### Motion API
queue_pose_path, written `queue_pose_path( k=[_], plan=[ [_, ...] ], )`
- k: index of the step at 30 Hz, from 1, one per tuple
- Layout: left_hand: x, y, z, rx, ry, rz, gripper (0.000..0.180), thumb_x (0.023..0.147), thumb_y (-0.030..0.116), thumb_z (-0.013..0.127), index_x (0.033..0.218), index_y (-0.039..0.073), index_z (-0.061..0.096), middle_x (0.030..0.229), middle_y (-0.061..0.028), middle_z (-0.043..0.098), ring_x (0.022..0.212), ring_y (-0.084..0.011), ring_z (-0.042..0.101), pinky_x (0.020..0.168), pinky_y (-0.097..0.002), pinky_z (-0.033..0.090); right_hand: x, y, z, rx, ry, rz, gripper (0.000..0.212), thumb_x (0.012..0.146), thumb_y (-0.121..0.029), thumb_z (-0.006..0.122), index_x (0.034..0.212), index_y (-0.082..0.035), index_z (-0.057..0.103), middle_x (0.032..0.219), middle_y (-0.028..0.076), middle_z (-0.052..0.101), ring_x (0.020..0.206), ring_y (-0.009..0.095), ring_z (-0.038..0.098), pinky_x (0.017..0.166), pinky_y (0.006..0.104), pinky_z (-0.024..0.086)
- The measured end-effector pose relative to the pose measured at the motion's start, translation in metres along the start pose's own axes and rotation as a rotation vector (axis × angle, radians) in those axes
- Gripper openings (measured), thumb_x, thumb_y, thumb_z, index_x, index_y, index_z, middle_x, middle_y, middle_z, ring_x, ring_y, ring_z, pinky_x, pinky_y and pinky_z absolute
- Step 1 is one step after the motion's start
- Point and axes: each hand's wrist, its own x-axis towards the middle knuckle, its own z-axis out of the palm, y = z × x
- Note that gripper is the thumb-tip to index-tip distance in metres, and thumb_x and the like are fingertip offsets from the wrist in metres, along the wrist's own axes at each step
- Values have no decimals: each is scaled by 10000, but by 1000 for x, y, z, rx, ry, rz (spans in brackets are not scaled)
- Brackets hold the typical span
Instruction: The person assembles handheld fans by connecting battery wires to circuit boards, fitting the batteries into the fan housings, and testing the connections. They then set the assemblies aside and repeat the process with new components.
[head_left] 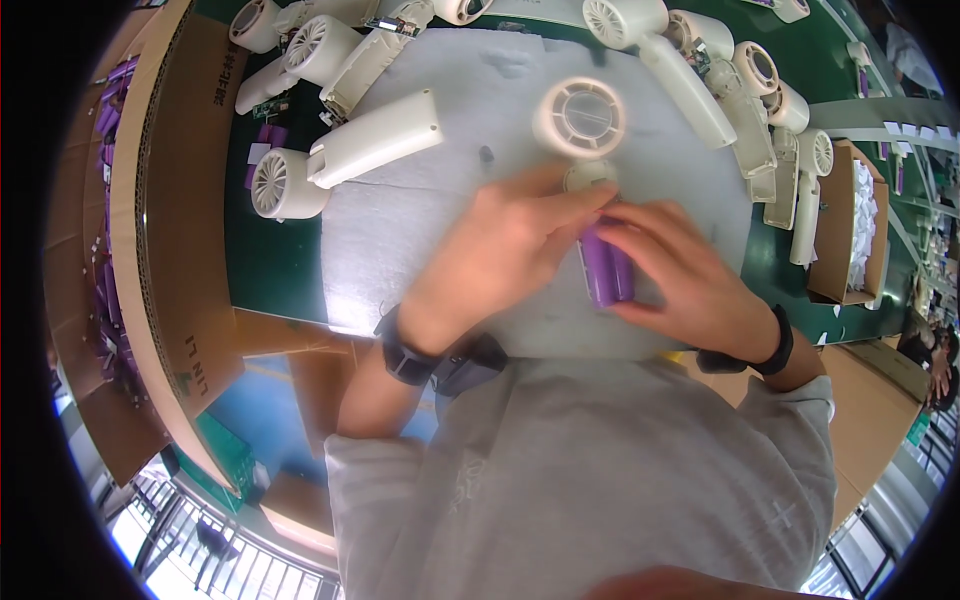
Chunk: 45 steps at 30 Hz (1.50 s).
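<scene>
A white handheld fan [582,120] lies on the grey padded mat, its round head pointing away from me. Purple battery cells [603,268], two side by side, sit at its handle, whose casing mostly hides under my hands. My left hand [510,240] is closed around the upper handle just below the fan head, thumb and fingers pinched near the top of the cells. The fingers of my right hand [685,270] grip the cells from the right, with fingertips meeting those of my left hand. What lies between the fingertips is hidden.
The grey mat [400,240] covers a green table [270,270]. One white fan [375,140] lies at the left; several more fans and opened housings [690,90] line the far side. A tall cardboard box [190,200] stands left, a small carton [848,225] right.
</scene>
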Motion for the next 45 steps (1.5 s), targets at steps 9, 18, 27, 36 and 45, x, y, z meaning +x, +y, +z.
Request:
queue_pose_path(
  k=[9, 18, 27, 36, 45],
  plan=[
    [-2, 1, 0, -19, -10, -25, 319, 834, -11, 686, 1146, 53, 695, 882, -149, 625, 670, -278, 633, 567, -339, 473, -9, 2, 5, 91, 34, 80, 535, 631, -7, 815, 1108, -38, 574, 1324, 164, 470, 1100, 313, 547, 925, 393, 492],
    [-1, -1, -1, -19, -20, -33, 322, 824, -17, 695, 1139, 47, 697, 901, -154, 638, 693, -289, 652, 580, -343, 485, 2, 13, 2, 238, -47, 128, 510, 630, -3, 813, 995, -94, 468, 1228, 140, 442, 1086, 302, 545, 927, 392, 471],
    [-1, 0, 0, -5, -26, -49, 325, 797, 12, 732, 1119, 54, 707, 928, -157, 655, 724, -298, 671, 591, -346, 506, 1, 30, 0, 295, -81, 34, 548, 621, -11, 832, 1028, -95, 475, 1268, 154, 403, 1046, 312, 548, 897, 395, 487],
    [1, 3, -2, -76, -21, -113, 470, 661, 96, 861, 1106, 61, 714, 1010, -139, 691, 779, -288, 705, 634, -313, 549, 7, 14, -1, 350, 22, 156, 601, 631, 43, 821, 1127, -72, 502, 1233, 131, 393, 1002, 267, 573, 805, 362, 537],
    [3, 11, -4, -70, -46, -244, 508, 648, 84, 865, 1132, 71, 709, 975, -116, 696, 759, -208, 696, 638, -297, 543, 9, 17, -2, 237, -54, 134, 721, 666, -15, 829, 1306, -79, 502, 1324, 122, 386, 1135, 265, 538, 898, 355, 517]
  ],
)
